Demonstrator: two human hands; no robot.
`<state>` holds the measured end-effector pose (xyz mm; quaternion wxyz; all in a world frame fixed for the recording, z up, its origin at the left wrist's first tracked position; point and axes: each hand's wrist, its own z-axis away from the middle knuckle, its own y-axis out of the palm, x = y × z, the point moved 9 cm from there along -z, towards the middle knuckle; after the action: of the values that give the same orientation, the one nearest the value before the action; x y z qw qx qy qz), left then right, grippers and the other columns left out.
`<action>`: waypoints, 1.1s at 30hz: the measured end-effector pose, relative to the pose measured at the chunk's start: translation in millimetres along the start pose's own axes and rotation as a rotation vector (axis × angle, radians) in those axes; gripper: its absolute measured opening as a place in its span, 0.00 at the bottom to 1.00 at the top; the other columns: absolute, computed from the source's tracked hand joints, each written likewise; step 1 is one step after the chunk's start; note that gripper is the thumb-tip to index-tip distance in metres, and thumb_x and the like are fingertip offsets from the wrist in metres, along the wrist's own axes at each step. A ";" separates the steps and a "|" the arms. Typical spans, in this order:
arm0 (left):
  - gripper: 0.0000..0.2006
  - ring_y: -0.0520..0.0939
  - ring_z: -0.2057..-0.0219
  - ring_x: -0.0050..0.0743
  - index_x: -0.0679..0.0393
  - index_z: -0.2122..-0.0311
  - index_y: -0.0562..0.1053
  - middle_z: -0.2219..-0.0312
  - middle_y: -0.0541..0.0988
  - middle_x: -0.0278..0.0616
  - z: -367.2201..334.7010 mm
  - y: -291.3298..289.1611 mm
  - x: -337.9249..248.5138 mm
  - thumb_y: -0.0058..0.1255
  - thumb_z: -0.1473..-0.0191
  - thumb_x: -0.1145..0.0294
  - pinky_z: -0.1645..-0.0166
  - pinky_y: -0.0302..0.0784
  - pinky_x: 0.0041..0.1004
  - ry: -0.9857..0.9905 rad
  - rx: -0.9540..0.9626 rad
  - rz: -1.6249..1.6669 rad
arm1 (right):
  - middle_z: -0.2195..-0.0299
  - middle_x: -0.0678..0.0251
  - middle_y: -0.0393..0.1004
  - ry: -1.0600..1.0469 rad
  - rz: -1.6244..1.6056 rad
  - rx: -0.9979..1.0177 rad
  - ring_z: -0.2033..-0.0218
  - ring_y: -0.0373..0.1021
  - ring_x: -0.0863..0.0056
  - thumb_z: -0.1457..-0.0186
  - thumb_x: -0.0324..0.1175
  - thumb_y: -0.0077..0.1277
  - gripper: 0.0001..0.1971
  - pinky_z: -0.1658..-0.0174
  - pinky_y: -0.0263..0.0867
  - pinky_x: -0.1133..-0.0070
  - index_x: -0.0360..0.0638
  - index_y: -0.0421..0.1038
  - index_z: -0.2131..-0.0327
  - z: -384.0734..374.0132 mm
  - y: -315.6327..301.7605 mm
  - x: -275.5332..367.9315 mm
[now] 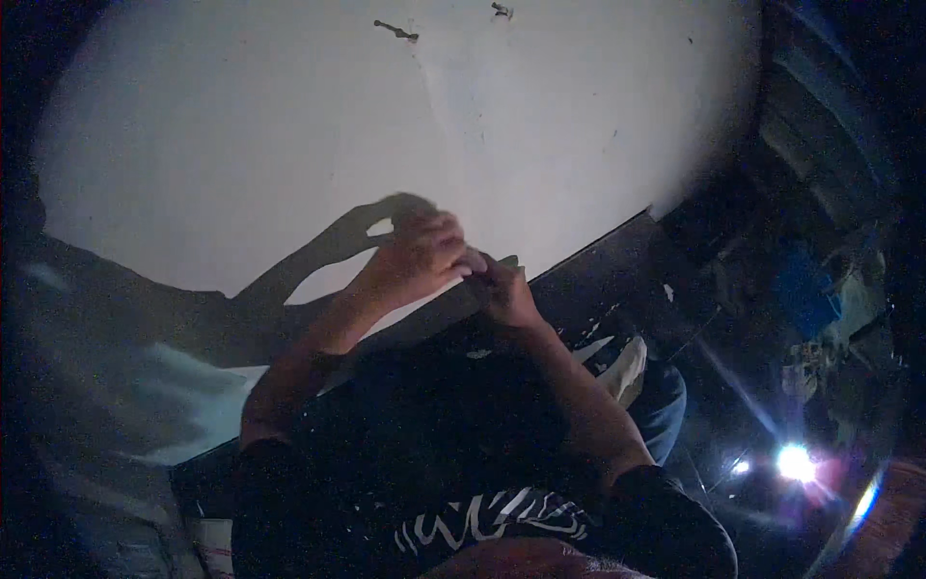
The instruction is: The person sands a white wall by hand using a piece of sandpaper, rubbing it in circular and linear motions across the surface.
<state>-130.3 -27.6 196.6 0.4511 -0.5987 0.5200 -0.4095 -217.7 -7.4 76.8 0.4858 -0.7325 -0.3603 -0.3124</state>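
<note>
In front of a pale wall, my two hands meet near the middle of the view. My left hand has its fingers curled, their tips reaching toward the other hand. Just right of it and slightly lower, my right hand is closed, with thumb and fingers pinched together. Whatever lies between the fingers is too small and dark to make out. A shadow of my arms and hands falls on the wall to the left.
Two dark marks or small fittings show high on the wall. A dark strip runs along its lower edge. At the right, a bright lamp shines near a blue object among dim clutter. A pale, shoe-like shape lies beside my right forearm.
</note>
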 end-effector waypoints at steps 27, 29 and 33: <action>0.40 0.28 0.31 0.63 0.56 0.34 0.58 0.31 0.39 0.60 133.7 93.2 52.2 0.54 0.45 0.44 0.33 0.20 0.63 -0.851 -0.791 -0.534 | 0.35 0.45 0.53 -0.261 0.327 -0.770 0.33 0.51 0.49 0.35 0.31 0.42 0.21 0.34 0.50 0.57 0.37 0.65 0.41 -35.8 -32.1 -72.6; 0.41 0.28 0.31 0.63 0.56 0.33 0.57 0.31 0.39 0.60 133.3 91.2 50.8 0.55 0.45 0.44 0.33 0.21 0.62 -0.845 -0.778 -0.534 | 0.35 0.48 0.55 -0.285 0.397 -0.626 0.34 0.53 0.49 0.38 0.32 0.44 0.22 0.34 0.50 0.57 0.40 0.66 0.41 -35.1 -4.6 -63.4; 0.41 0.28 0.30 0.62 0.56 0.33 0.56 0.31 0.39 0.60 132.6 90.9 53.1 0.55 0.45 0.44 0.33 0.22 0.62 -0.871 -0.716 -0.568 | 0.35 0.55 0.57 -0.529 0.518 -0.261 0.33 0.51 0.51 0.42 0.36 0.46 0.26 0.34 0.48 0.55 0.49 0.63 0.39 -9.8 70.1 -50.9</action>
<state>-19.5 -69.9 75.7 0.2668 -0.9390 0.2144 -0.0324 -188.2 -46.8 4.8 0.3417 -0.9100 -0.2338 -0.0229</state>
